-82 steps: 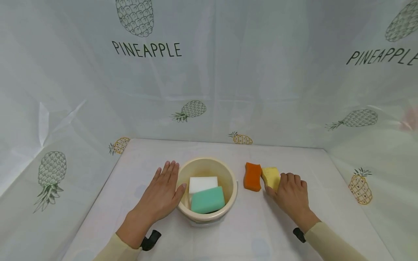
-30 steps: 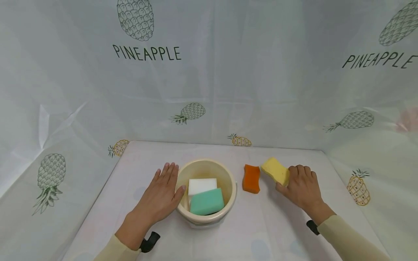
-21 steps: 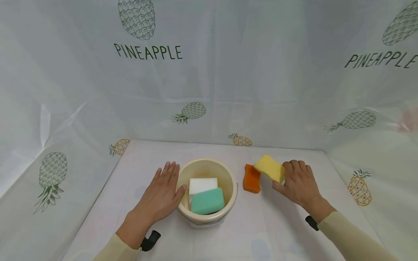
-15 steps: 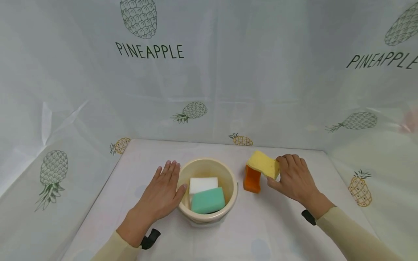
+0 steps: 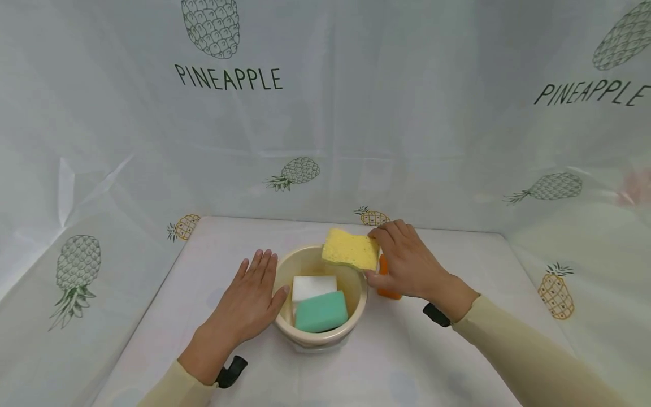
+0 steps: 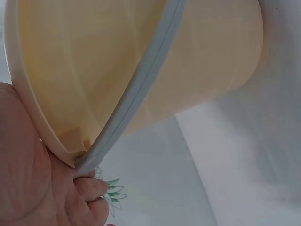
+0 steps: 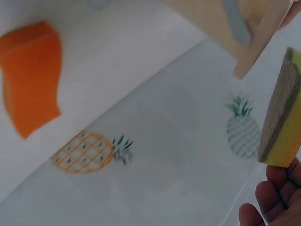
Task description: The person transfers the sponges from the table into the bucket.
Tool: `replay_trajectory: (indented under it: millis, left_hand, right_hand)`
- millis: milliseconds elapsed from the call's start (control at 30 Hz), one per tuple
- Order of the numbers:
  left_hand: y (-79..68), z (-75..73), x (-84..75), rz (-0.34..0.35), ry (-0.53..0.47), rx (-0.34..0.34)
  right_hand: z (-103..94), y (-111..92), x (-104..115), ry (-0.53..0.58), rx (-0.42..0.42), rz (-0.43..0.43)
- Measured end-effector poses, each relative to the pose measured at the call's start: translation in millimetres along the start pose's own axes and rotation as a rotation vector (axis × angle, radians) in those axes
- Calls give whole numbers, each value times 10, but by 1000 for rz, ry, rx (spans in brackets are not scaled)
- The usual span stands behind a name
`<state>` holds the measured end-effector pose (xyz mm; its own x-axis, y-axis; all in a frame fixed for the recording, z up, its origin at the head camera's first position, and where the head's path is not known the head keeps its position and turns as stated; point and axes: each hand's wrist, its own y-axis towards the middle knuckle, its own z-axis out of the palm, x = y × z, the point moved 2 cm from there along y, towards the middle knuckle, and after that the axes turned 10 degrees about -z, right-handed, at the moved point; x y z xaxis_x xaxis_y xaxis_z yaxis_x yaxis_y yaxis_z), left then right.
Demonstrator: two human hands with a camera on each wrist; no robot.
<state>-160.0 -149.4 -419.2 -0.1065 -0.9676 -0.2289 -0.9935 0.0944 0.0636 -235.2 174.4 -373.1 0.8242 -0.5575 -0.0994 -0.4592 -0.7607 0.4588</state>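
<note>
My right hand (image 5: 407, 263) pinches one end of a yellow sponge (image 5: 351, 250) and holds it over the far right part of a cream bucket's (image 5: 358, 308) mouth. A darker scouring layer on the sponge (image 7: 282, 113) shows in the right wrist view. My left hand (image 5: 246, 299) lies with straight fingers against the bucket's left rim. A white sponge (image 5: 313, 287) and a green sponge (image 5: 321, 312) rest inside the bucket. Partly hidden behind my right hand in the head view, an orange sponge (image 7: 35, 77) lies on the table.
The bucket's grey handle (image 6: 136, 89) hangs down its outer side. A white cloth covers the table (image 5: 396, 356), and a pineapple-print sheet (image 5: 407, 113) rises around its back and sides.
My right hand has lifted the yellow sponge from beside the orange one and carried it left, across the orange sponge, to above the bucket. The left hand has stayed at the rim.
</note>
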Motion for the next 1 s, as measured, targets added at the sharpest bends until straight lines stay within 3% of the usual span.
replay_trajectory:
  millis: [167, 400, 767, 1000]
  left_hand:
    - [1, 12, 0, 2, -5, -16]
    - [-3, 30, -3, 8, -17, -20]
    - [-15, 40, 18, 12, -38, -13]
    - [-12, 46, 28, 15, -47, -22]
  right_hand:
    - [200, 182, 168, 52, 58, -53]
    - [456, 276, 277, 134, 178, -50]
    - [531, 320, 346, 160, 212, -70]
    - [533, 345, 377, 113, 298, -27]
